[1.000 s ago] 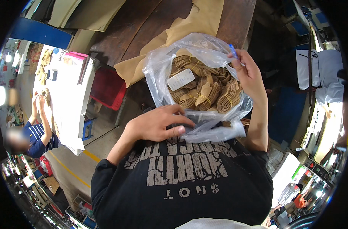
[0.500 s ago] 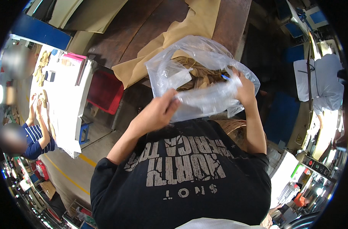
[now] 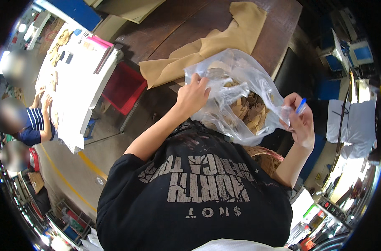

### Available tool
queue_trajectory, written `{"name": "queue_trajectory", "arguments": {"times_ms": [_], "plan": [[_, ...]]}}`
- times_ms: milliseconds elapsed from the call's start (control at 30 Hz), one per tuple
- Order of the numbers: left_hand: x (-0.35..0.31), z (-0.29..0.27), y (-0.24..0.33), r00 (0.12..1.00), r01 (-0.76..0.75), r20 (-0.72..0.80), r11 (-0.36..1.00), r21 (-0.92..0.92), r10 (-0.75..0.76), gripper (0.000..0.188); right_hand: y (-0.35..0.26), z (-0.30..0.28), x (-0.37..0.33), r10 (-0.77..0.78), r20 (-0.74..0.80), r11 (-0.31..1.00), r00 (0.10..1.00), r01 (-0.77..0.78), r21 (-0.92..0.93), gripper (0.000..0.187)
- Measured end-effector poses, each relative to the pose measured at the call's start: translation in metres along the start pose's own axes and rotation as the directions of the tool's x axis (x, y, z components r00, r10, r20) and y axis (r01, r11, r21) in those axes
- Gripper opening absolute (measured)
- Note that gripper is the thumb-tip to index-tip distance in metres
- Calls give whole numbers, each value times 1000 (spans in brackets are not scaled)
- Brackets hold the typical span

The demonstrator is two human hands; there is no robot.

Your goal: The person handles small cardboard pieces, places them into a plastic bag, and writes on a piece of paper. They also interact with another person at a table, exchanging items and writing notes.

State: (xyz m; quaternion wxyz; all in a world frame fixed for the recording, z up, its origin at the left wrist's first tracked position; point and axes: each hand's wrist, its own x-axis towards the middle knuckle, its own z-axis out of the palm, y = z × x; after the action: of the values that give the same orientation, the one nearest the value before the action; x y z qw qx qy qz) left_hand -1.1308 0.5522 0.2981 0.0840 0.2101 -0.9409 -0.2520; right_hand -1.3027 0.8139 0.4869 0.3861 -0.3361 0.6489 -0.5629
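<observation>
In the head view, fingers of the left hand (image 3: 192, 96) and right hand (image 3: 300, 125) pinch opposite sides of a clear plastic bag (image 3: 217, 106) at the chest, near the wooden surface (image 3: 178, 35). The film looks soft and slippery, likely weighted by brown bundles (image 3: 257, 112); the rim offers the best hold.

"What furniture's there?"
"A dark wooden counter (image 3: 186, 21) ahead, and a brightly lit white counter (image 3: 75, 96) at left."
"And the floor (image 3: 75, 163)?"
"Greyish, with yellow stripes (image 3: 92, 166) on the left."
</observation>
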Motion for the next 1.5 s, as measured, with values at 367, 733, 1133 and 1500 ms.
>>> {"name": "queue_trajectory", "arguments": {"times_ms": [367, 733, 1133, 1500], "plan": [[-18, -21, 43, 972, -228, -57, 840, -492, 230, 23, 122, 72, 70, 222, 69, 963, 973, -207, -175, 102], [-46, -94, 92, 838, -545, -299, 699, -463, 456, 10, 90, 121, 18, -322, -249, 924, 913, 246, -292, 44], [-202, -153, -39, 932, -362, -209, 739, -569, 296, 32, 89, 127, -37, -554, -480, 827, 680, 383, -411, 53], [-382, -160, -212, 845, 274, -345, 885, -377, -409, 19, 26, 252, -75, -749, -370, 501, 549, 105, -859, 22]]}}
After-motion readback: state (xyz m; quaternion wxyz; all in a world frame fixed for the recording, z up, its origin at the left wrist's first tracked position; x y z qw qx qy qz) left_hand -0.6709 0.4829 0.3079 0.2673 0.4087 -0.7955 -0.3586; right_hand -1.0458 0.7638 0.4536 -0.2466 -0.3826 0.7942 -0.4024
